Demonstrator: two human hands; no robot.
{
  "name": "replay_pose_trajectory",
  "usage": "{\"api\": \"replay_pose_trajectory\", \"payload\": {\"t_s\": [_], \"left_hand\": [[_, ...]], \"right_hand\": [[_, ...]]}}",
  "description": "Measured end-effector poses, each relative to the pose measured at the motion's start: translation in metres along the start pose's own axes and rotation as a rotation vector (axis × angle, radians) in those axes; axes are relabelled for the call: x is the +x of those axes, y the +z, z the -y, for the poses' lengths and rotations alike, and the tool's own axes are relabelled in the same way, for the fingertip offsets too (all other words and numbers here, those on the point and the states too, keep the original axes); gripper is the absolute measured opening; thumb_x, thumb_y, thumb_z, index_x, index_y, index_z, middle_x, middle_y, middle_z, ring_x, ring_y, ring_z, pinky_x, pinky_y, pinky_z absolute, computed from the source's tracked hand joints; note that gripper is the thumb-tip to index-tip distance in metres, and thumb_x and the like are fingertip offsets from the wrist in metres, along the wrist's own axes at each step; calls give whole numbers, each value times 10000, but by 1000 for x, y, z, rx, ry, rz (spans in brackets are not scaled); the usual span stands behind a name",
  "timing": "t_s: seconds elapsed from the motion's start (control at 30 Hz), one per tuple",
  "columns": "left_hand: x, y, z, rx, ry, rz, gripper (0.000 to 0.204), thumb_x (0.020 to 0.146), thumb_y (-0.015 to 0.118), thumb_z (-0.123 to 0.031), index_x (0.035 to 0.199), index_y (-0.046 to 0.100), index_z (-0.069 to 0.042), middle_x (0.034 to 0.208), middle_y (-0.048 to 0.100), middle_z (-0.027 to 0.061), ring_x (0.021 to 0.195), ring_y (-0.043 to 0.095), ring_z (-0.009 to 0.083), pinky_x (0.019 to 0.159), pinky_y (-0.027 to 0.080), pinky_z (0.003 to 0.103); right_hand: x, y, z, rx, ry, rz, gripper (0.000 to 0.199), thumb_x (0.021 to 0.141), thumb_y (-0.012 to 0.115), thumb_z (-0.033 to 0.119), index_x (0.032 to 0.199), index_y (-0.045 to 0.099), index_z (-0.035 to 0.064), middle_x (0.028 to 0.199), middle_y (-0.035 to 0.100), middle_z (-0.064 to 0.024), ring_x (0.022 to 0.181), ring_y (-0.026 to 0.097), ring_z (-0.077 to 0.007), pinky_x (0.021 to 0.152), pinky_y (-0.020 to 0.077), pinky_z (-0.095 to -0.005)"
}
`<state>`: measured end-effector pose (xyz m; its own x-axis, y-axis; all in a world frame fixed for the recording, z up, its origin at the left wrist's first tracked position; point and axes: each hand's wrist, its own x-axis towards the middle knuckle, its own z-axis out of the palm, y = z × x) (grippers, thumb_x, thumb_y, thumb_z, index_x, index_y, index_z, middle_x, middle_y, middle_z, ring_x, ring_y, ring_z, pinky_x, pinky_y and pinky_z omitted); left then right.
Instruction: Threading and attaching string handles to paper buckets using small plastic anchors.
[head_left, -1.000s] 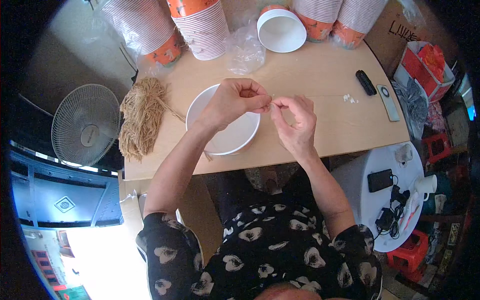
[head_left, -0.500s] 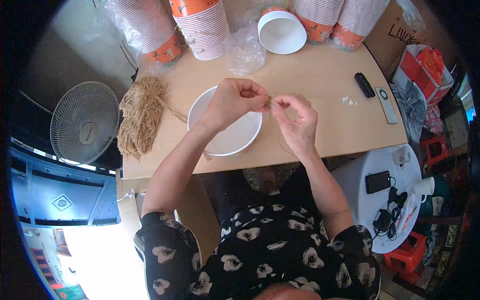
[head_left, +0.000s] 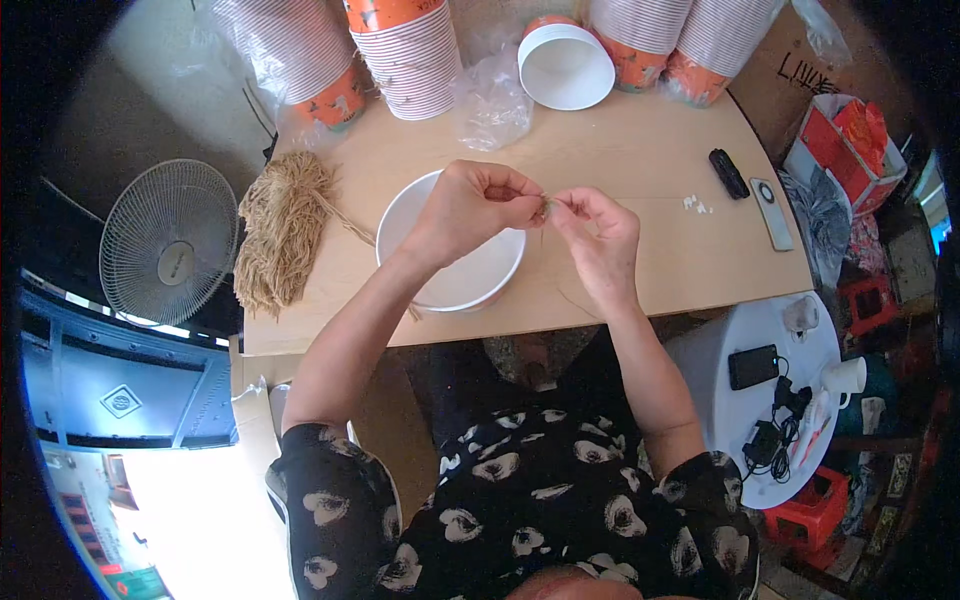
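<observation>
My left hand [head_left: 470, 208] is above the right part of a white paper bowl [head_left: 470, 285], fingers pinched together. Beside it, just past the bowl's edge, my right hand [head_left: 608, 242] pinches too, its fingertips meeting the left ones. Between them is a small piece of thin tan string [head_left: 546, 208], mostly covered by the fingertips. A fine strand seems to trail below toward the table's front edge. To the left of the bowl lies a thick bundle of tan twine [head_left: 285, 235], with a few cords running to the bowl.
Stacks of orange-and-white paper bowls [head_left: 410, 65] line the table's back, with a clear plastic bag [head_left: 495, 110] and a tipped bowl [head_left: 567, 75]. Small white bits [head_left: 697, 204], a black object [head_left: 729, 173] and a grey device [head_left: 772, 214] lie right. A fan [head_left: 172, 245] stands left.
Both hands stay in nearly the same place, with fingertips shifting slightly around the string. My right hand has turned a little; its fingers sit closer to the left ones.
</observation>
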<state>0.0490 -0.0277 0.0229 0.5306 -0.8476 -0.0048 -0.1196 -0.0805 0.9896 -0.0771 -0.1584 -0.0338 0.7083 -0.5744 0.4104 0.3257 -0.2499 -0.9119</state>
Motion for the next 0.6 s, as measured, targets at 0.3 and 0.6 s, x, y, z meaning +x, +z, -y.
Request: {"api": "replay_pose_trajectory", "payload": {"t_s": [0.3,0.6], "left_hand": [[1,-1,2,-6,34,18,141,889,697,-41,985,712,62,869,740,102,818,716,134,757,582,248],[0,-2,4,11,70,55,144,862,731,-12,988,719,57,893,745,110,837,718,138,767,585,255]], "right_hand": [[0,4,2,-37,-15,-35,90,895,699,36,951,702,-34,872,706,-30,824,609,-86,758,500,-253],[1,-3,5,236,228,8,166,908,704,46,1027,702,-70,926,717,-74,860,661,-117,814,514,-242]]}}
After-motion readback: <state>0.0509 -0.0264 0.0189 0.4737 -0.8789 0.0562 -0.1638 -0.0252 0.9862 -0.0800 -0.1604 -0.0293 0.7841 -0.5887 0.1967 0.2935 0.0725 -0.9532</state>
